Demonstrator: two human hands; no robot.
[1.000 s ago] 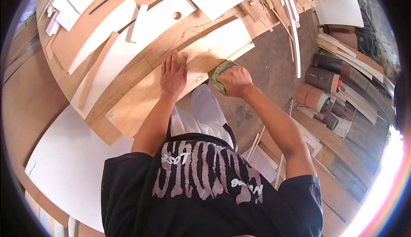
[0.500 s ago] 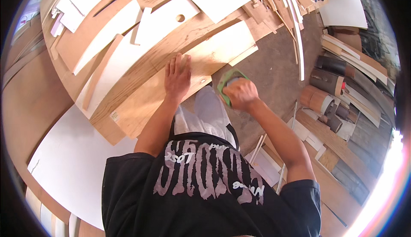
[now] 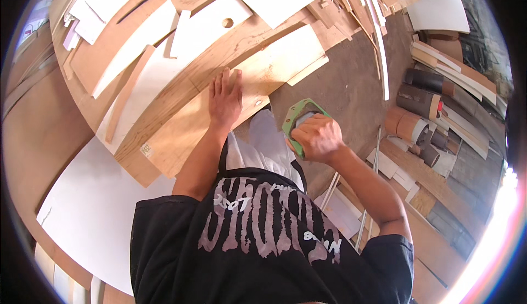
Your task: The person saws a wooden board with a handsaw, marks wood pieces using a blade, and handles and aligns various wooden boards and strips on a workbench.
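Observation:
My left hand [image 3: 225, 98] lies flat on a long pale plywood board [image 3: 186, 131], fingers outstretched toward the far side. My right hand [image 3: 317, 138] is closed round the grip of a green hand tool [image 3: 290, 118]. This tool has a flat, angular green body with small holes near its edge and a grey part in the middle; my fingers hide the rest. It is off the board, out over the floor to the right of my knee. Brown dust [image 3: 269, 76] is scattered on the board to the right of my left hand.
White panels [image 3: 211, 26] and wood strips cover the bench beyond the board. A large white sheet [image 3: 93, 210] is at the left. Rolled veneer-like sheets [image 3: 403, 123] and offcuts [image 3: 433, 166] are heaped on the right. Long white strips [image 3: 379, 46] jut out over the floor [image 3: 351, 90].
My right hand has moved back toward me and slightly right with the green tool, which is less blurred now. My left hand stays on the board.

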